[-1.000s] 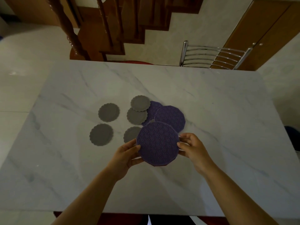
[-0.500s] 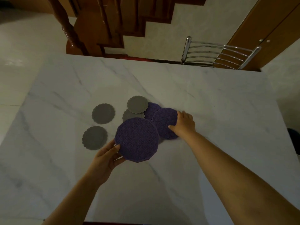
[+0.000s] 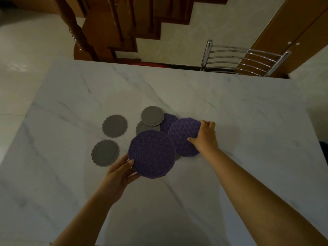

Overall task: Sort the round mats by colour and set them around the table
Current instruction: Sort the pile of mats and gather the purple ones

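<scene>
My left hand (image 3: 119,172) grips a purple patterned mat (image 3: 152,153) by its near left edge and holds it above the marble table (image 3: 239,132). My right hand (image 3: 204,137) pinches the right edge of a second purple mat (image 3: 182,134), which is tilted up off the pile. A third purple mat (image 3: 169,119) lies partly under it. Grey scalloped mats lie to the left: one (image 3: 114,125), one (image 3: 105,153), one (image 3: 152,115) on top of another (image 3: 142,128). A sliver of grey (image 3: 177,157) shows under the purple mats.
A chrome chair back (image 3: 243,59) stands at the far right edge of the table. A wooden staircase (image 3: 113,29) rises behind the far edge, and a wooden door (image 3: 291,32) is at the upper right. Tiled floor (image 3: 16,96) runs along the left.
My right hand let go of the first purple mat, reached forward and took the second one by its edge, lifting it. My left hand carried the first mat a little left.
</scene>
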